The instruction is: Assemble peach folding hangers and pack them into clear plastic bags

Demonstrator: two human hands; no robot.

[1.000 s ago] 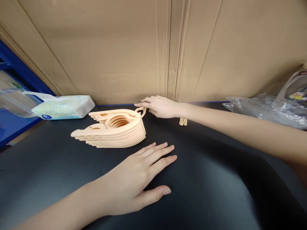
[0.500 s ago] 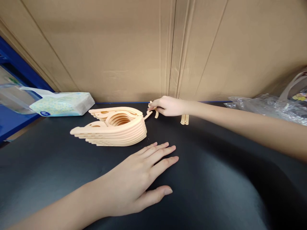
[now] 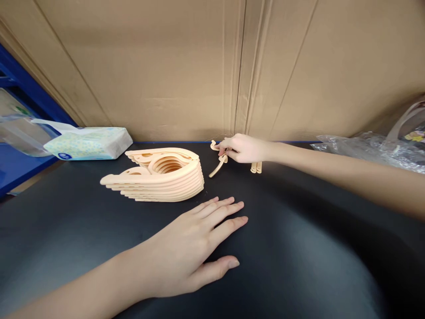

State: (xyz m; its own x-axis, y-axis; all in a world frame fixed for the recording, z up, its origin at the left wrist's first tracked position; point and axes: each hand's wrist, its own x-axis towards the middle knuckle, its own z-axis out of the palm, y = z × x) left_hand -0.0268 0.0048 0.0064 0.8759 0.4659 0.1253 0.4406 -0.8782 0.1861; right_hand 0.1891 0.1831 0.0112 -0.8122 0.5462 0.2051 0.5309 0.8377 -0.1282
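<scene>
My left hand (image 3: 195, 248) lies flat on the black tabletop, its fingers spread and nothing under them that I can see. Just beyond its fingertips, to the left, is a neat stack of beige plastic hangers (image 3: 166, 184), which look folded. Further back, my right hand (image 3: 244, 148) pinches a small curved beige hanger hook (image 3: 217, 168) between thumb and fingers. Another curled beige end (image 3: 213, 145) sticks out past the fingertips; whether it belongs to the same piece is hidden. Beside that hand's wrist are two short beige strips (image 3: 256, 167), partly covered by the arm.
A tissue pack (image 3: 89, 144) sits at the back left, beside a blue frame (image 3: 20, 84). Tall cardboard (image 3: 159, 71) stands along the table's rear edge. Crumpled clear plastic (image 3: 358, 150) lies at the back right, near a bag handle (image 3: 398, 119).
My right hand has shifted slightly to the right. The hook in its fingers has turned and now points down toward me, apart from the stack. My left hand stays put.
</scene>
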